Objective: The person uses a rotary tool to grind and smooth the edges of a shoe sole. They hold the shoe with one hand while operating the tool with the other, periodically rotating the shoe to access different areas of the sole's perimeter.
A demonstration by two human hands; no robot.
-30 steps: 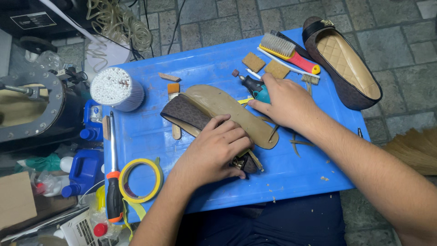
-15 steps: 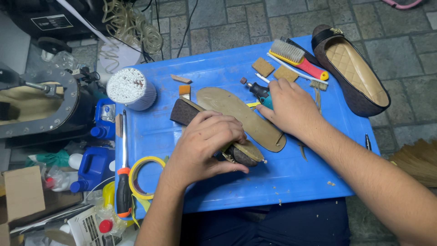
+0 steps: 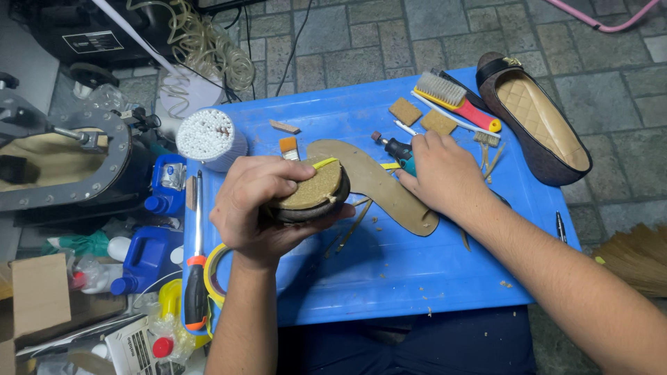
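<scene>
The blue table [image 3: 417,278] fills most of my view, and my 2 hands work over its middle. The largest loose piece is the tan insole [image 3: 379,184], lying flat on the blue top between my hands. It looks thin and bendy, cut from board, so I judge it light and easy to crease. Better to lift it by the broad forepart than by the narrow waist.

My left hand [image 3: 260,208] has its fingers wrapped shut around a dark shoe [image 3: 306,201], raised a little off the table with its pale, cork-like bottom facing up. It seems light but firmer than the insole. The grainy bottom should give grip, while the dark upper may be smoother, so clamping across the sides, as I do now, feels surest. A yellow strip crosses its top edge; I cannot tell what it is.

My right hand [image 3: 441,173] lies palm down on the insole's far edge, fingers together and curled over a small teal rotary tool [image 3: 396,148]. Only its nose and grinding bit show, so I cannot say how firmly I hold it. It looks hard and slick, best taken round the body.

Near the far corner sit a brown flat shoe [image 3: 538,128], a yellow-and-red brush [image 3: 458,101] and 2 cork blocks [image 3: 420,117]. A screwdriver [image 3: 196,264] rests at the left edge.

Most of the shoe in my left hand is hidden by my fingers, and my right palm hides the tool's grip.
</scene>
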